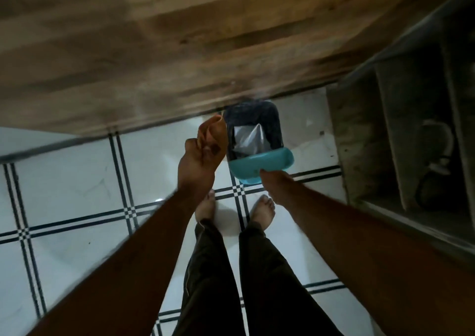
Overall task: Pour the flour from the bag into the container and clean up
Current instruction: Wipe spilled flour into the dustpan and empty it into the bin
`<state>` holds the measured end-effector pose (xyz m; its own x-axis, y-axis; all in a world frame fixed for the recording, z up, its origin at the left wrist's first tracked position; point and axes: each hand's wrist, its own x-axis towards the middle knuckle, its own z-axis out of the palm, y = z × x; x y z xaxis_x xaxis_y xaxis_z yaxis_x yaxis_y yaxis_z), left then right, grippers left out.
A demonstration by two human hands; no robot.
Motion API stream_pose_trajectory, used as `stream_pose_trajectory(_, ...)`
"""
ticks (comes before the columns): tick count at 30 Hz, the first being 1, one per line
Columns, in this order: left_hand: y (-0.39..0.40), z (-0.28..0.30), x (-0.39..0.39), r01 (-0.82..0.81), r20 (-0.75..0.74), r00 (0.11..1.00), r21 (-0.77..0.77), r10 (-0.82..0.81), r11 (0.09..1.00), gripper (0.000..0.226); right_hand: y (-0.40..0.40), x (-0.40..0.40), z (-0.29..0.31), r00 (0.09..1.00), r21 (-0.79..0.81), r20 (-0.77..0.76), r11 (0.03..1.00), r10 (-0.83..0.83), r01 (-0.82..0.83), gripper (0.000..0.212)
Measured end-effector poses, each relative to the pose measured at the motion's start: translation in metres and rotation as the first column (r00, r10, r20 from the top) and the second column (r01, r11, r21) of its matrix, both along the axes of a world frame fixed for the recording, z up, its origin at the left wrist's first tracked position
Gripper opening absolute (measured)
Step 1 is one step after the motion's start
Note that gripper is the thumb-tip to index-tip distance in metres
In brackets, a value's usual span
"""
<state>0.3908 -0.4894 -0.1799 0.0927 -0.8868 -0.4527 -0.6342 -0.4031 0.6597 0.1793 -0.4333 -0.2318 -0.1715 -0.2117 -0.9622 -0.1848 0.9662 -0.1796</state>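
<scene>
Your left hand (203, 156), clenched on the crumpled bag (212, 132), sits just left of the bin (259, 140) whose lid (262, 165) your right hand (275, 181) holds open

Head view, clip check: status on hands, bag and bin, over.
Left hand shut on crumpled brown paper bag. Right hand holds up teal bin lid. Black-lined bin open beside it; nothing blocking.

1. The one camera sits on my head and looks almost straight down past my arms to the tiled floor (77, 181).
2. My feet (262, 209) lie near centre frame; the wooden counter (154, 40) fills twelve o'clock.
3. The grey shelving (401, 130) stands close at two o'clock.
</scene>
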Motion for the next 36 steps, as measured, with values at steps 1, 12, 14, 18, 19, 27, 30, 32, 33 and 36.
stream_pose_trajectory(1,0.001,-0.004,0.000,-0.015,-0.025,1.000,-0.006,0.015,1.000,0.032,-0.001,0.002,-0.002,1.000,-0.012,-0.011,1.000,-0.022,0.022,0.026)
stream_pose_trajectory(12,0.001,0.013,-0.022,-0.040,-0.003,0.999,-0.129,0.040,0.991,0.037,-0.001,0.009,-0.001,0.978,-0.083,-0.205,0.996,-0.027,0.010,0.066)
stream_pose_trajectory(14,0.001,0.012,-0.022,-0.051,-0.019,0.999,-0.144,0.048,0.988,0.038,0.006,0.009,-0.003,0.972,-0.125,-0.237,0.991,0.006,-0.037,0.062)
stream_pose_trajectory(18,-0.006,-0.008,-0.017,-0.108,-0.037,0.994,-0.204,0.103,0.973,0.036,0.023,0.003,-0.022,0.967,-0.145,-0.248,0.985,0.053,-0.092,0.048)
stream_pose_trajectory(19,-0.009,-0.015,-0.016,-0.134,-0.063,0.990,-0.215,0.123,0.967,0.037,0.027,0.002,-0.031,0.962,-0.138,-0.264,0.984,0.074,-0.113,0.038)
stream_pose_trajectory(27,-0.014,-0.089,-0.009,-0.147,-0.049,0.989,-0.263,0.139,0.954,0.040,0.053,0.027,-0.132,0.938,-0.173,-0.333,0.984,-0.102,0.045,0.024)
stream_pose_trajectory(30,-0.010,-0.113,-0.005,-0.125,-0.027,0.992,-0.267,0.122,0.955,0.039,0.067,0.043,-0.171,0.944,-0.134,-0.307,0.988,-0.117,0.079,0.034)
stream_pose_trajectory(32,-0.006,-0.124,-0.004,-0.116,-0.025,0.993,-0.251,0.114,0.961,0.037,0.084,0.050,-0.210,0.936,-0.101,-0.340,0.993,-0.089,0.058,0.055)
stream_pose_trajectory(33,-0.005,-0.128,-0.004,-0.116,-0.017,0.993,-0.240,0.115,0.964,0.035,0.095,0.053,-0.236,0.929,-0.082,-0.362,0.996,-0.072,0.045,0.060)
stream_pose_trajectory(36,-0.001,-0.134,-0.006,-0.099,0.007,0.995,-0.229,0.103,0.969,0.034,0.103,0.058,-0.263,0.902,-0.033,-0.426,0.997,-0.075,0.068,0.075)
